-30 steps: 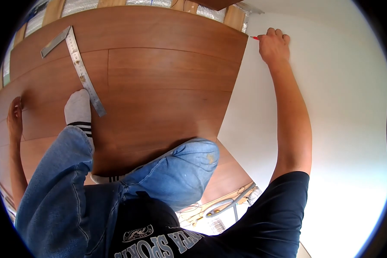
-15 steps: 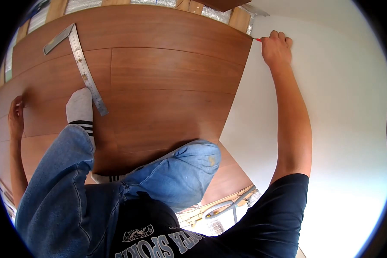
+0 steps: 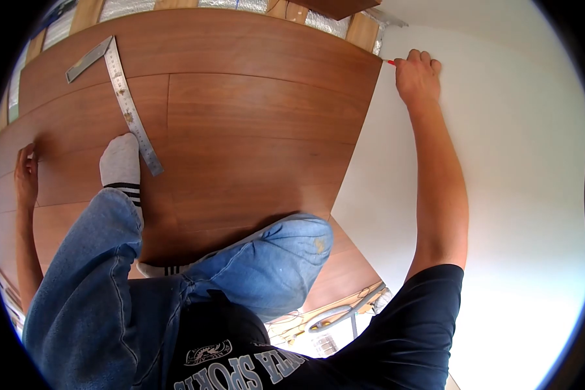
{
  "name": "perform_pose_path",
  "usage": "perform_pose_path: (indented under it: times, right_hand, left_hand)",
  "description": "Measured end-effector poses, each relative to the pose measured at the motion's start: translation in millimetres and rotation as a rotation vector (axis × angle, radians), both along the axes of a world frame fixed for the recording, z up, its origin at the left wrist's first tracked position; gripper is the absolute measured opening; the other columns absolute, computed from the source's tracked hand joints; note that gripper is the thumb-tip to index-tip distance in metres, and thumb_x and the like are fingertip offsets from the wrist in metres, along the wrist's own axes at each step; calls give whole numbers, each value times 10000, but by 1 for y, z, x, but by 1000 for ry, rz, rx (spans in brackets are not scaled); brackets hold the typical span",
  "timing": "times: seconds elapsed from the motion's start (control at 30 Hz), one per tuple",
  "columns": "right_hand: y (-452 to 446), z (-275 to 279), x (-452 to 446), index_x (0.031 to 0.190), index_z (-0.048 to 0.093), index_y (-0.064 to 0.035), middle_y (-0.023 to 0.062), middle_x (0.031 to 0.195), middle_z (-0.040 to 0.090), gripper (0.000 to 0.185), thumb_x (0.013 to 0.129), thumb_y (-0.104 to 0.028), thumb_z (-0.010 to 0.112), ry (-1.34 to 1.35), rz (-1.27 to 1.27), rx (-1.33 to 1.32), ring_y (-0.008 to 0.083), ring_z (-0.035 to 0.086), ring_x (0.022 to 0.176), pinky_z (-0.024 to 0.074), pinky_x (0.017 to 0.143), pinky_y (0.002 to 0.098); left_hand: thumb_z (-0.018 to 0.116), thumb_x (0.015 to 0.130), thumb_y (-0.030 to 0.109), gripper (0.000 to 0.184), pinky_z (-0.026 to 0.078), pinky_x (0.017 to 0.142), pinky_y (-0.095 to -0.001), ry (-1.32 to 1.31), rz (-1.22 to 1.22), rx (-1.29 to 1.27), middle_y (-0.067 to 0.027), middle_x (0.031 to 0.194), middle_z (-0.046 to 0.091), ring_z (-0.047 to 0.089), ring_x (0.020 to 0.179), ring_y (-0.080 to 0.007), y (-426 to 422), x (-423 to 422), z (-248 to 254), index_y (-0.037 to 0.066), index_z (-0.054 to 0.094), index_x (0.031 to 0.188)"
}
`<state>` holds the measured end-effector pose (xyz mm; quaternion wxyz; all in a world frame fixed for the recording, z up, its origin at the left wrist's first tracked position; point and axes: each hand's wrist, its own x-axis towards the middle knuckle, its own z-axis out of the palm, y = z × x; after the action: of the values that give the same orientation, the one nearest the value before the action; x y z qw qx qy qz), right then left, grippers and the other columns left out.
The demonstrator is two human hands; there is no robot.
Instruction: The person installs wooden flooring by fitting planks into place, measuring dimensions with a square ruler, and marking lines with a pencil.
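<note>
Between the fingers of my right hand (image 3: pixel 418 77) is a red pencil (image 3: pixel 390 62), its tip at the far right corner of the brown wooden floor boards (image 3: pixel 260 104), beside the white wall (image 3: pixel 513 143). My left hand (image 3: pixel 26 172) rests low over the boards at the far left, fingers bent; whether it holds something small I cannot make out. A metal carpenter's square (image 3: pixel 122 91) lies on the boards, its long ruled blade touching or very near my socked foot (image 3: pixel 119 161).
Beyond the boards' far edge run wooden joists (image 3: pixel 362 31) with silvery foil insulation (image 3: pixel 327 23) between them. A brown board (image 3: pixel 335 6) juts in at the top. A grey hose (image 3: pixel 331 317) and cables lie behind my bent knee (image 3: pixel 299 250).
Compared with a second ago, the boards and square appear slightly further right as the view shifted. My right hand has dropped slightly along the wall, the pencil still at the corner.
</note>
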<state>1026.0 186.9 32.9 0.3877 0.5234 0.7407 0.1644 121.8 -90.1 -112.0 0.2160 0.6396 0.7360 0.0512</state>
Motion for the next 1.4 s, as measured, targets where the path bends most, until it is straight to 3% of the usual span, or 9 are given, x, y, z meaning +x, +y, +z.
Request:
perform_pose_path:
  times: [0.3, 0.37, 0.73, 0.8, 0.93, 1.0, 1.23, 1.3, 1.4]
  right_hand:
    - [1, -2, -1, 993, 833, -186, 38, 1183, 686, 206, 994, -176, 628, -34, -27, 2, 240, 572, 1199, 379, 1046, 439]
    - [2, 0, -4, 1006, 835, -187, 40, 1184, 686, 210, 997, -175, 625, -29, -34, -3, 238, 571, 1204, 377, 1051, 437]
    - [-1, 2, -6, 1042, 837, -191, 46, 1192, 679, 225, 1009, -172, 615, -39, -59, -24, 238, 567, 1218, 375, 1064, 429]
    - [-2, 2, -5, 1099, 824, -209, 57, 1152, 665, 265, 983, -105, 610, -31, -50, -23, 250, 570, 1205, 390, 1059, 439]
    - [-8, 3, -4, 1108, 828, -211, 56, 1145, 666, 271, 984, -107, 610, -26, -36, -27, 250, 571, 1204, 392, 1061, 441]
    - [-8, 5, -2, 990, 824, -171, 41, 1143, 685, 189, 980, -166, 636, 4, 2, -12, 240, 578, 1180, 387, 1051, 432]
    - [-15, 4, 0, 960, 825, -166, 44, 1136, 690, 187, 978, -163, 640, 20, 22, -26, 243, 587, 1171, 394, 1059, 428]
    - [-17, 5, -1, 1105, 837, -225, 63, 1128, 679, 277, 989, -109, 614, -13, -16, -79, 260, 584, 1198, 402, 1078, 454]
    - [-21, 5, -3, 1112, 839, -226, 67, 1130, 679, 284, 994, -106, 610, -32, -23, -96, 262, 583, 1202, 401, 1088, 453]
  left_hand:
    - [594, 1106, 117, 311, 567, 788, -344, 18, -17, 2, -104, 1297, 683, 673, 905, -217, 0, 12, 6, 50, 636, 1406]
    - [600, 1053, 10, 361, 559, 787, -346, 22, -11, 34, -94, 1293, 677, 641, 856, -205, 0, 16, 6, 52, 637, 1409]
    - [593, 1049, 10, 373, 562, 796, -354, 17, 10, -6, -103, 1306, 667, 641, 861, -214, 2, 15, 8, 52, 626, 1418]
    - [593, 1049, 9, 374, 563, 794, -352, 22, 7, -2, -105, 1307, 666, 642, 863, -214, 2, 16, 7, 52, 624, 1419]
    - [595, 1050, 10, 377, 564, 778, -342, -10, 29, 5, -108, 1307, 666, 644, 846, -211, 0, 17, 6, 52, 620, 1424]
    - [597, 1051, 13, 373, 565, 771, -338, -29, 21, 18, -109, 1307, 666, 644, 839, -209, 3, 15, 2, 51, 619, 1422]
    - [611, 1058, 43, 345, 567, 751, -339, 5, -24, 59, -117, 1290, 676, 646, 819, -218, 4, 13, -3, 50, 619, 1403]
    - [610, 1059, 44, 343, 567, 751, -340, -2, -10, 56, -123, 1283, 678, 648, 817, -223, 3, 12, -3, 49, 618, 1402]
    - [594, 1049, 5, 396, 580, 775, -342, 38, -18, 19, -131, 1327, 661, 664, 882, -242, 3, 8, -5, 41, 588, 1444]
